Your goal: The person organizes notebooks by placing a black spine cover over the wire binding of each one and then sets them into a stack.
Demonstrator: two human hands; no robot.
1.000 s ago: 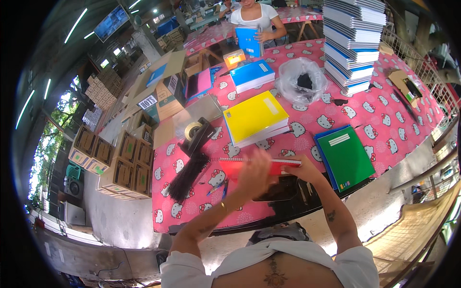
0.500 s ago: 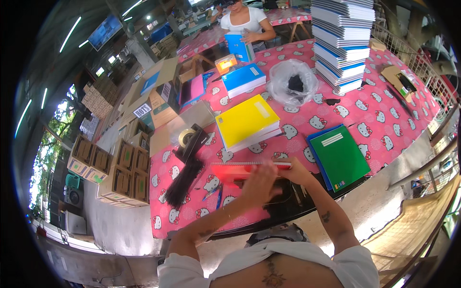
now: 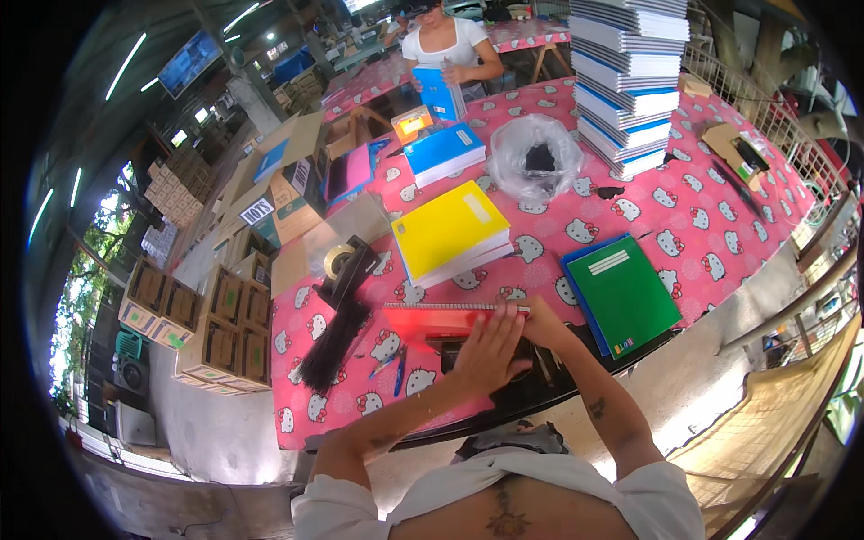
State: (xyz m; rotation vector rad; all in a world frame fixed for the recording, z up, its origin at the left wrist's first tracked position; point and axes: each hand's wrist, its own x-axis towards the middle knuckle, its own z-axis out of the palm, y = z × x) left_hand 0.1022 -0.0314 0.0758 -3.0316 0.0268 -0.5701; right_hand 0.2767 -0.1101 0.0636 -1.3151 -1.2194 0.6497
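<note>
Lying flat-fingered, the left hand touches the red notebook the right hand grips, pink cloth beyond its spiral edge

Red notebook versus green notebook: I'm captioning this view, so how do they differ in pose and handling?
The red notebook is tilted up, its face foreshortened to a narrow strip, while the green notebook lies flat, cover facing up.
The left hand is against the red notebook and the right hand is at its right end; neither touches the green notebook.
Both are near the front edge of the pink table.
</note>
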